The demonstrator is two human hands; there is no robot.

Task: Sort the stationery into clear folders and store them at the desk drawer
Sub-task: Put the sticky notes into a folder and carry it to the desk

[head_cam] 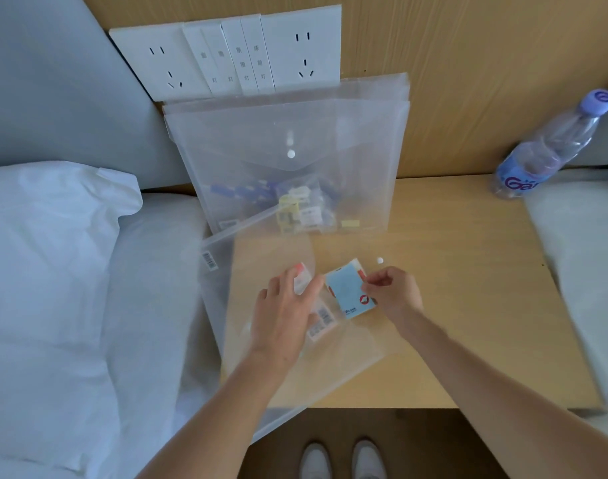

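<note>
A small light-blue packet (350,291) sits near the front middle of the wooden desk (468,271), tilted, resting on a clear folder (281,340) that lies flat there and hangs off the desk's left edge toward the bed. My right hand (392,293) pinches the packet's right edge between thumb and curled fingers. My left hand (281,312) lies on the folder just left of the packet, fingers fairly straight and close together, pressing on a white packet with a red end (302,276); more labelled white packets (321,321) show beside my palm, though I cannot tell whether they lie inside the folder or on it. A white snap button (380,260) lies just beyond my right hand. Farther back, several clear folders (288,160) lean against the wall, the front one holding blue and yellow stationery (295,205). Above them are wall sockets and switches (233,53). A water bottle (551,146) stands at the desk's far right, and a white pillow (46,271) lies to the left.
</note>
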